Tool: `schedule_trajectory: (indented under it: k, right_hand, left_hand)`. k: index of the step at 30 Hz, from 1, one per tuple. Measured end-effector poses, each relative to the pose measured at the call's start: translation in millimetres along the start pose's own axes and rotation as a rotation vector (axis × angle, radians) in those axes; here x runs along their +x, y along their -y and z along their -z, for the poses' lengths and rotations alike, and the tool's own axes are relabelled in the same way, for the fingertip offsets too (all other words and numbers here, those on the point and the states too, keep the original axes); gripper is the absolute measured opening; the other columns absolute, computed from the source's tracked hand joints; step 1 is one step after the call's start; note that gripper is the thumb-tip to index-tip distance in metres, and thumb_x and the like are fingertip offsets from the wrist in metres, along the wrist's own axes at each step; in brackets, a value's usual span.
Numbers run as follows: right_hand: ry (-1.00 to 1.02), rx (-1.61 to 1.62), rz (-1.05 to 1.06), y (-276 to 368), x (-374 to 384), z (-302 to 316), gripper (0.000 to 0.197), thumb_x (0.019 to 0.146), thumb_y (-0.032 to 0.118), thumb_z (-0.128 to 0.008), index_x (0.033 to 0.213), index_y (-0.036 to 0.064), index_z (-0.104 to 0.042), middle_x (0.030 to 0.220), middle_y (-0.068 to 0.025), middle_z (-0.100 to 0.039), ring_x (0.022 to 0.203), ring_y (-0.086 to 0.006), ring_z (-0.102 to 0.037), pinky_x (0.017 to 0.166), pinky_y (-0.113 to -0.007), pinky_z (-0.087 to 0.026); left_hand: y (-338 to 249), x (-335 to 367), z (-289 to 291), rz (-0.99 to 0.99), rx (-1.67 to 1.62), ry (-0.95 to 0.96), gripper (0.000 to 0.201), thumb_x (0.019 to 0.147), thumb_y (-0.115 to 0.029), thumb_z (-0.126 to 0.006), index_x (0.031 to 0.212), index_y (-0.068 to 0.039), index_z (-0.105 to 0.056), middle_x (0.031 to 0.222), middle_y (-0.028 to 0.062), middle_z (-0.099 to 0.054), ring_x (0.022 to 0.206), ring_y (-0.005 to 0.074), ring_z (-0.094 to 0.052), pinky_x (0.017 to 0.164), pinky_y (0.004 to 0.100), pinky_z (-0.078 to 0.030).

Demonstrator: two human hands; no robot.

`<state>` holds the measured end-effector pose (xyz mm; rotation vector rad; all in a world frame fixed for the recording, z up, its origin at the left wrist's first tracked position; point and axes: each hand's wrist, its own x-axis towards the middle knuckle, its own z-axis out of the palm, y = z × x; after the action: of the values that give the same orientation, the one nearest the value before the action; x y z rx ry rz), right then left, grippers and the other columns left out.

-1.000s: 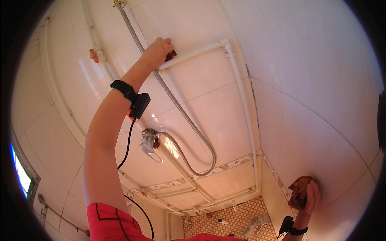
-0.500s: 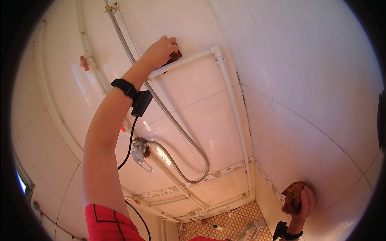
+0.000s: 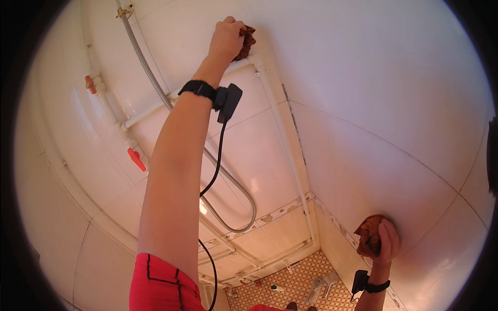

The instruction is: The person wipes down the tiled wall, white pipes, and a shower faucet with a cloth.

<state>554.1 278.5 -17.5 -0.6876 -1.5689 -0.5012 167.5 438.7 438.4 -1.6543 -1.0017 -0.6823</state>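
High on the tiled wall, my left hand (image 3: pixel 226 40) is closed round a crumpled brown cloth (image 3: pixel 246 44). It presses the cloth to the tiles just above the corner bend of a white pipe (image 3: pixel 263 78). Lower right, my right hand (image 3: pixel 389 242) grips another crumpled brown cloth (image 3: pixel 369 236) against the side wall (image 3: pixel 363 150). Its fingers curl over the cloth's outer side, and its palm is partly hidden. Each wrist wears a black strap with a small dark box.
A grey flexible shower hose (image 3: pixel 140 52) hangs down the wall and loops behind my left forearm. Red-handled valves (image 3: pixel 136 159) sit on white pipes at the left. Far below, a patterned floor (image 3: pixel 264 295) holds a grey-white object (image 3: pixel 315 290) and a small bottle (image 3: pixel 276 287).
My left hand has slid the cloth up and to the right along the wall, toward the pipe's corner. My right hand and its cloth sit slightly higher and further left in view.
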Motion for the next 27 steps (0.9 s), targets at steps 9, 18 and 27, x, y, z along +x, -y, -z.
schedule_trajectory:
  k: [9,18,27]
  right_hand:
    - [0.051,0.056,0.054,-5,8,4,0.053,0.071,0.013,-0.076,0.117,-0.0016,-0.056,0.111,-0.021,-0.061,0.094,-0.0353,-0.063,0.079,-0.041,-0.055]
    - [0.07,0.045,0.06,-5,7,3,0.052,0.074,0.018,-0.072,0.118,-0.001,-0.055,0.11,-0.0204,-0.061,0.092,-0.035,-0.064,0.078,-0.041,-0.055]
    - [0.026,-0.006,0.053,1,9,-2,0.047,0.071,0.014,-0.068,0.114,0.0002,-0.057,0.105,-0.0188,-0.062,0.089,-0.0328,-0.064,0.075,-0.04,-0.057]
  left_hand:
    - [-83,-174,66,-0.133,0.01,0.155,0.034,0.069,0.001,-0.068,0.102,-0.003,-0.058,0.111,0.0114,-0.051,0.104,0.0323,-0.05,0.08,0.0387,-0.05]
    - [-20,-192,44,0.459,0.571,-0.074,0.03,0.071,-0.002,-0.069,0.097,0.001,-0.054,0.105,0.0162,-0.047,0.099,0.0339,-0.047,0.079,0.0387,-0.051]
    - [-54,-147,-20,0.453,0.799,-0.015,0.021,0.071,-0.006,-0.068,0.089,0.002,-0.061,0.095,0.0146,-0.05,0.09,0.0303,-0.05,0.073,0.0322,-0.05]
